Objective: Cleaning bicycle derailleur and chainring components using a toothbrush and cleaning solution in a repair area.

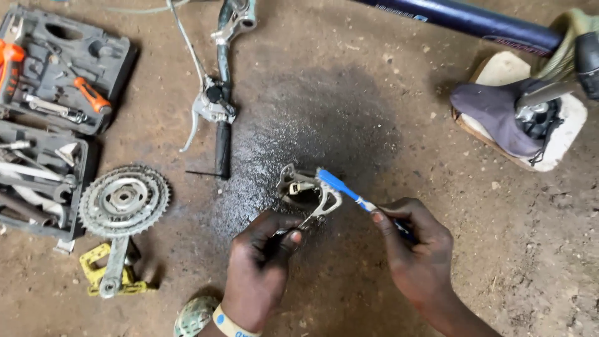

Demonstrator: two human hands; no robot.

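**Brush on a bicycle part over the dirt floor**

The left hand [259, 262] is closed around the lower end of a metal derailleur [307, 193], holding it just above a dark, wet-looking patch near the middle of the floor [387, 262]. The right hand [415, 246] pinches a blue toothbrush [342, 187] by its handle, the bristle end touching the top of the derailleur. Toward the left edge lie a crankset with a yellow pedal [121, 218] and an open grey toolbox [56, 93] (screwdrivers with orange handles inside). A handlebar with a brake lever [218, 106] lies beyond.
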